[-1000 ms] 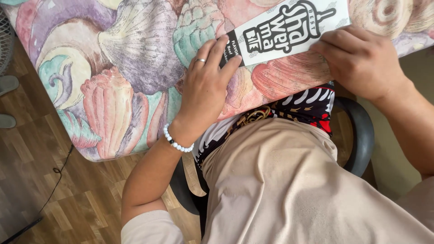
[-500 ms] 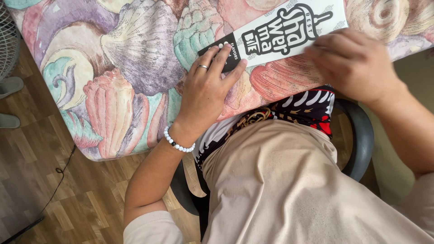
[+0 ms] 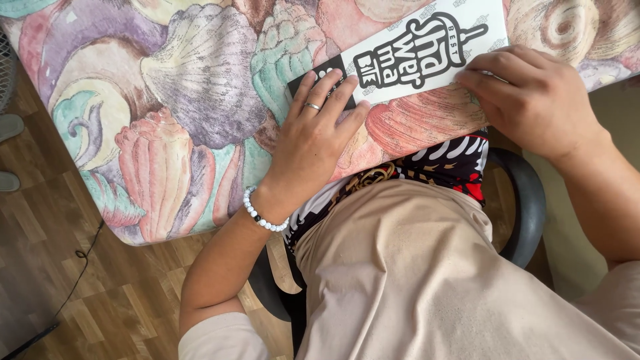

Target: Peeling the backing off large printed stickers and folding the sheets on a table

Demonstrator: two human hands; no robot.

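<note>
I see one flat white-and-black printed paper sleeve (image 3: 407, 57) lying on the bench (image 3: 167, 100) with its seashell-pattern cloth. My left hand (image 3: 313, 143) presses its dark end, fingers (image 3: 320, 90) spread flat, gripping nothing. My right hand (image 3: 533, 100) pins the other end, fingers curled down. One bead bracelet (image 3: 263, 217), one ring (image 3: 313, 106).

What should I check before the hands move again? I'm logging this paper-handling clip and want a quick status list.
1. Left hand flat on the dark end of the white printed sheet: ok.
2. Right hand pressing the sheet's lower edge: ok.
3. Sheet lying flat on the seashell tablecloth: ok where visible.
4. Sheet's far end in view: not ok, cut off by the frame.
5. Creases under the palms: cannot tell.
</note>
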